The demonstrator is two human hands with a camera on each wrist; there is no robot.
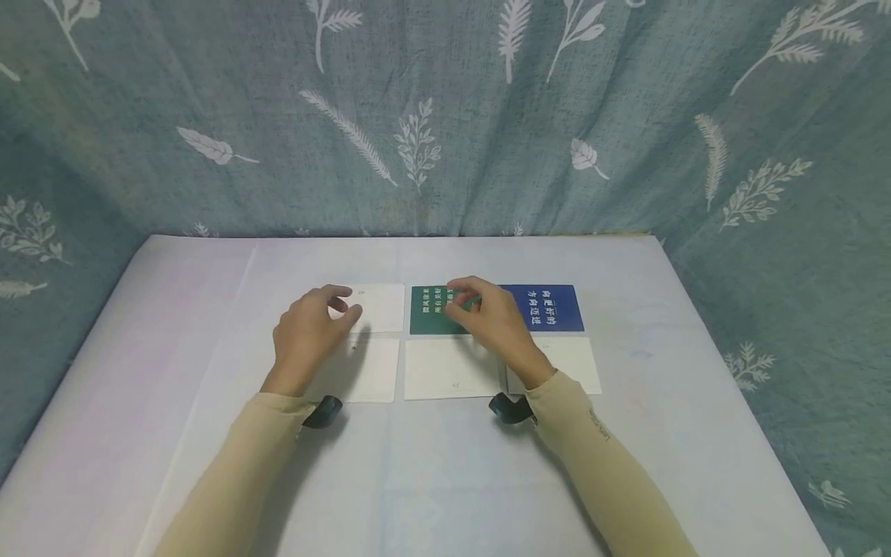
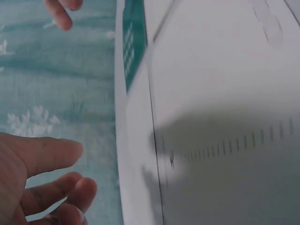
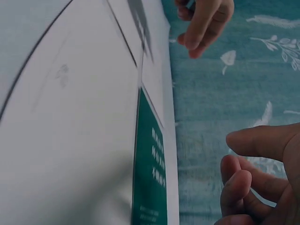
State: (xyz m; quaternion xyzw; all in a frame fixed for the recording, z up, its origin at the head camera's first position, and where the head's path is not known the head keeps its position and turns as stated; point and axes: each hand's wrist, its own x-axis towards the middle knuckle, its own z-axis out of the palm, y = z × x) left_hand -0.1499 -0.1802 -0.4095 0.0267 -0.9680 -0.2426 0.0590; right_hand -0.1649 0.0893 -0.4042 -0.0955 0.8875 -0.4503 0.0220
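Sleeved forearms reach over the tabletop (image 1: 445, 480). Right hand (image 1: 490, 317) hovers over the green card (image 1: 433, 312), far row middle, grip loosely curled, empty. Left hand (image 1: 309, 333) likewise over a white card (image 1: 379, 307). Blue card (image 1: 553, 307) bears Chinese writing.

Head overhead; 2 wrist close-ups, shared green card (image 1: 437, 311).

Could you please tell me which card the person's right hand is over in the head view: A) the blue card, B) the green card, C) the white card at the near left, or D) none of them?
B: the right hand hovers with its fingertips over the green card, beside the blue card.
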